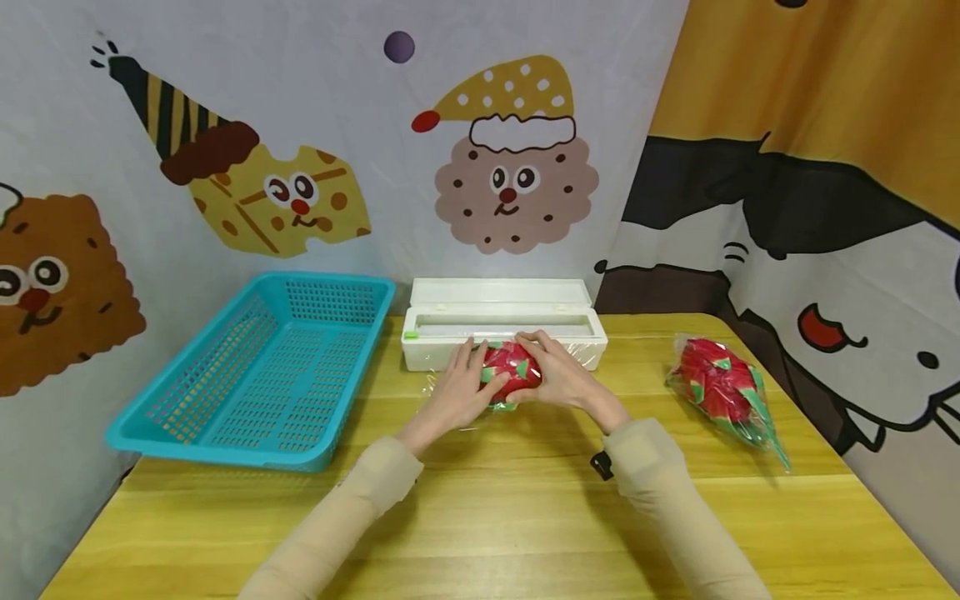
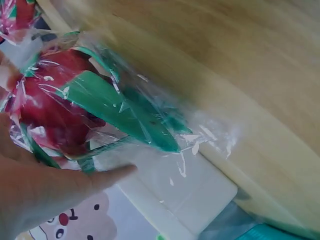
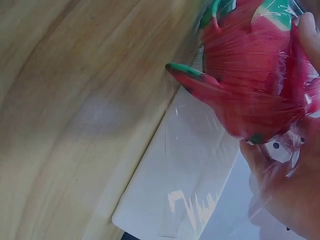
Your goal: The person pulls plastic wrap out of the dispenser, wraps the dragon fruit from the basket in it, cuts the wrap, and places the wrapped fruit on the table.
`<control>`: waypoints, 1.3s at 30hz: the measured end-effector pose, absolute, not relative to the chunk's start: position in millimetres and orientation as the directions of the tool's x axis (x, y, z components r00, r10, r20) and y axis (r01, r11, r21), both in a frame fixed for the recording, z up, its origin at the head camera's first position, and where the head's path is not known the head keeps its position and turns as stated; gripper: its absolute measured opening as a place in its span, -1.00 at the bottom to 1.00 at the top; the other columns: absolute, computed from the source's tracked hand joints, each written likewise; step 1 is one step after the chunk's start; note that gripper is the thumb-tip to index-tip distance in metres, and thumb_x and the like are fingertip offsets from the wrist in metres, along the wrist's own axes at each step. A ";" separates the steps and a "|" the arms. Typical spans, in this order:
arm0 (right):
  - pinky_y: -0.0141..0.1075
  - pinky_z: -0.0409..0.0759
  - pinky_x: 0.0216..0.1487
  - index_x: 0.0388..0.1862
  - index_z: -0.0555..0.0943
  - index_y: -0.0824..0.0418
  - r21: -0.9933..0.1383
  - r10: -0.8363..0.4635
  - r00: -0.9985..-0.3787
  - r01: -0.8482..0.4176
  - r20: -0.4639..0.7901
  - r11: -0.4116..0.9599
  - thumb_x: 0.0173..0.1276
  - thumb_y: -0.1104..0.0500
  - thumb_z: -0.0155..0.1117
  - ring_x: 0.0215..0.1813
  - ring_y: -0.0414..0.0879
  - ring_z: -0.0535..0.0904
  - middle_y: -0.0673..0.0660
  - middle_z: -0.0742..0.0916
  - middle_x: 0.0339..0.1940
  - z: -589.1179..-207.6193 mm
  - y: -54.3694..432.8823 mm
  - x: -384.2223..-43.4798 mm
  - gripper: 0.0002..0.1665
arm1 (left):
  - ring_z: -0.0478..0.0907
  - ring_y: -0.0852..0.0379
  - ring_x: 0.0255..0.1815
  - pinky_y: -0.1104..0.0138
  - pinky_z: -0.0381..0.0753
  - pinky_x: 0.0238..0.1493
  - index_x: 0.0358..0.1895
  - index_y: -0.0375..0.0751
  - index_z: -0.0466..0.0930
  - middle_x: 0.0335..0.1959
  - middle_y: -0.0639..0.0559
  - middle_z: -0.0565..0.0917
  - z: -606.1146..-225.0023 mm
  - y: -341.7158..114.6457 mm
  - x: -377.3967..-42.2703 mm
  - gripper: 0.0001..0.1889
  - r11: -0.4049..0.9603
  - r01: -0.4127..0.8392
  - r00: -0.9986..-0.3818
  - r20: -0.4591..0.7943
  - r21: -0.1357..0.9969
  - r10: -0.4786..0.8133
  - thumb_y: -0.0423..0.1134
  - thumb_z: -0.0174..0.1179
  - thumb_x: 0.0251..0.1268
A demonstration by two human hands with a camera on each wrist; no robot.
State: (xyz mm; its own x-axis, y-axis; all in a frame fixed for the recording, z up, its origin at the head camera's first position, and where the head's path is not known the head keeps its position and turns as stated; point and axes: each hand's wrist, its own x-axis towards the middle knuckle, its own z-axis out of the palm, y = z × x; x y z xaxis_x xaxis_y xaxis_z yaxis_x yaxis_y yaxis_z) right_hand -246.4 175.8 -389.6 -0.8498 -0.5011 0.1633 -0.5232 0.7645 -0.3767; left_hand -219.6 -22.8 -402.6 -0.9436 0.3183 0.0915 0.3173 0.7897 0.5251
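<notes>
A red dragon fruit (image 1: 516, 365) with green scales is held between both hands, in front of a white cling film dispenser (image 1: 442, 357). My left hand (image 1: 462, 387) grips its left side; my right hand (image 1: 561, 373) grips the right side, thumb low and fingers over the top. Clear film covers the fruit; in the left wrist view loose film (image 2: 220, 137) sticks out past its long green tips. The right wrist view shows film stretched tight and wrinkled over the red skin (image 3: 245, 75). Film also lies across the dispenser's front. The fruit's underside is hidden.
A second dragon fruit (image 1: 723, 383), wrapped in film, lies at the right of the wooden table (image 1: 495, 525). On the left stands a turquoise mesh basket (image 1: 318, 454). The dispenser's lid (image 1: 501, 292) is raised. A cartoon-printed cloth (image 1: 390, 167) hangs behind the table.
</notes>
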 end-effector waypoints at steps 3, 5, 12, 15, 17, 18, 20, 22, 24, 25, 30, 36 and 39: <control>0.01 0.52 0.22 0.45 0.23 0.21 -0.396 -0.502 -0.851 -0.519 0.154 0.758 -0.10 -0.33 0.48 0.23 0.11 0.43 0.17 0.42 0.30 -390.1 177.6 -245.9 0.22 | 0.02 -0.29 0.51 -0.21 0.22 0.37 0.52 -0.16 -0.09 0.54 -0.27 -0.05 -404.4 -24.7 -222.5 -0.20 0.767 0.294 -0.946 0.061 0.571 0.318 0.27 -0.19 0.40; 0.02 0.52 0.23 0.45 0.22 0.21 -0.411 -0.505 -0.850 -0.518 0.151 0.750 -0.08 -0.31 0.48 0.24 0.12 0.43 0.17 0.41 0.32 -390.6 179.0 -245.7 0.21 | 0.05 -0.28 0.50 -0.21 0.25 0.35 0.52 -0.15 -0.10 0.53 -0.27 -0.03 -404.5 -25.7 -223.9 -0.18 0.756 0.287 -0.945 0.047 0.588 0.323 0.28 -0.18 0.39; 0.14 0.45 0.26 0.49 0.13 0.19 -0.493 -0.505 -0.855 -0.492 0.119 0.717 0.04 -0.29 0.41 0.32 0.17 0.36 0.21 0.37 0.38 -390.2 182.0 -246.1 0.16 | 0.14 -0.28 0.46 -0.22 0.31 0.30 0.52 -0.16 -0.08 0.52 -0.24 0.04 -399.9 -29.3 -225.8 -0.17 0.721 0.259 -0.948 0.026 0.643 0.317 0.31 -0.19 0.38; 0.17 0.39 0.30 0.50 0.09 0.18 -0.531 -0.500 -0.861 -0.468 0.093 0.707 0.12 -0.25 0.36 0.37 0.19 0.32 0.22 0.36 0.41 -389.3 182.1 -246.2 0.12 | 0.11 -0.27 0.48 -0.22 0.26 0.34 0.52 -0.15 -0.09 0.53 -0.22 0.02 -397.4 -31.2 -225.2 -0.19 0.703 0.244 -0.950 0.019 0.668 0.311 0.29 -0.21 0.39; 0.18 0.36 0.32 0.51 0.08 0.18 -0.548 -0.496 -0.864 -0.456 0.083 0.702 0.17 -0.23 0.33 0.39 0.20 0.30 0.24 0.35 0.42 -388.8 182.5 -246.4 0.08 | 0.07 -0.26 0.50 -0.21 0.21 0.37 0.52 -0.14 -0.09 0.54 -0.22 0.00 -397.7 -32.7 -225.6 -0.21 0.691 0.235 -0.952 0.018 0.684 0.306 0.28 -0.23 0.41; 0.19 0.35 0.33 0.51 0.08 0.18 -0.554 -0.495 -0.865 -0.451 0.079 0.700 0.19 -0.22 0.31 0.40 0.20 0.29 0.24 0.34 0.42 -388.5 182.7 -246.6 0.06 | 0.07 -0.25 0.50 -0.21 0.19 0.38 0.52 -0.15 -0.09 0.54 -0.21 0.00 -398.1 -33.8 -226.1 -0.21 0.679 0.232 -0.953 0.022 0.697 0.303 0.27 -0.24 0.42; 0.19 0.33 0.35 0.50 0.09 0.19 -0.560 -0.497 -0.864 -0.453 0.082 0.694 0.23 -0.20 0.28 0.41 0.21 0.28 0.25 0.33 0.42 -388.3 183.7 -247.5 0.02 | 0.11 -0.24 0.49 -0.20 0.19 0.39 0.51 -0.17 -0.04 0.52 -0.21 0.05 -398.6 -36.9 -227.4 -0.24 0.655 0.218 -0.962 0.047 0.724 0.268 0.25 -0.22 0.43; 0.19 0.31 0.36 0.50 0.11 0.20 -0.566 -0.501 -0.861 -0.458 0.091 0.685 0.25 -0.19 0.26 0.41 0.20 0.28 0.24 0.33 0.42 -388.6 185.1 -249.0 -0.02 | 0.18 -0.25 0.43 -0.18 0.25 0.36 0.46 -0.23 0.08 0.46 -0.25 0.17 -398.6 -42.0 -230.4 -0.30 0.623 0.209 -0.975 0.111 0.754 0.193 0.17 -0.15 0.45; 0.18 0.28 0.38 0.49 0.13 0.21 -0.572 -0.509 -0.855 -0.468 0.101 0.674 0.27 -0.18 0.24 0.42 0.19 0.27 0.23 0.31 0.42 -388.6 186.3 -250.4 -0.05 | 0.23 -0.25 0.35 -0.12 0.34 0.30 0.38 -0.28 0.21 0.35 -0.29 0.27 -398.3 -48.8 -235.4 -0.38 0.608 0.202 -0.977 0.199 0.768 0.074 0.06 -0.03 0.43; 0.18 0.28 0.38 0.49 0.14 0.22 -0.574 -0.513 -0.852 -0.473 0.105 0.669 0.28 -0.18 0.23 0.42 0.19 0.26 0.23 0.31 0.42 -388.8 186.7 -251.0 -0.06 | 0.23 -0.25 0.31 -0.09 0.36 0.28 0.34 -0.30 0.25 0.30 -0.31 0.29 -398.4 -52.7 -238.6 -0.41 0.611 0.191 -0.971 0.238 0.768 0.005 0.01 0.03 0.41; 0.21 0.21 0.41 0.50 0.12 0.20 -0.591 -0.532 -0.841 -0.479 0.097 0.649 0.28 -0.18 0.22 0.47 0.19 0.17 0.23 0.22 0.46 -388.7 187.8 -252.2 -0.06 | 0.02 -0.23 0.38 -0.04 0.29 0.36 0.39 -0.31 0.17 0.38 -0.36 0.12 -407.0 -72.4 -256.5 -0.32 0.626 0.067 -0.953 0.236 0.777 -0.191 -0.11 0.20 0.30; 0.24 0.23 0.38 0.51 0.09 0.17 -0.622 -0.541 -0.837 -0.468 0.084 0.627 0.29 -0.20 0.20 0.45 0.21 0.19 0.23 0.18 0.47 -384.5 185.1 -254.1 -0.03 | -0.01 -0.36 0.48 -0.10 0.07 0.48 0.48 -0.35 -0.11 0.48 -0.42 0.00 -418.8 -88.4 -271.0 -0.15 0.559 -0.045 -0.976 0.083 0.828 -0.202 -0.13 0.19 0.29; 0.24 0.23 0.38 0.52 0.07 0.14 -0.589 -0.533 -0.842 -0.472 0.083 0.655 0.32 -0.22 0.15 0.45 0.21 0.19 0.25 0.22 0.47 -378.0 182.0 -255.1 -0.06 | 0.14 -0.36 0.43 -0.09 0.15 0.45 0.46 -0.37 -0.05 0.42 -0.42 0.17 -421.0 -92.8 -274.1 -0.18 0.531 -0.044 -0.976 0.076 0.846 -0.202 -0.17 0.21 0.28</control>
State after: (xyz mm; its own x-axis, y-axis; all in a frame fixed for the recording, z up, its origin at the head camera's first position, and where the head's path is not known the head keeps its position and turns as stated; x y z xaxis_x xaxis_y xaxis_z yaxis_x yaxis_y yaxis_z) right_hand -255.1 182.0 -378.0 -0.8423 -0.5327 0.0828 -0.4724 0.6554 -0.5893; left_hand -274.1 -92.8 -421.0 -0.9763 -0.2023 0.0764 -0.0437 0.5306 0.8465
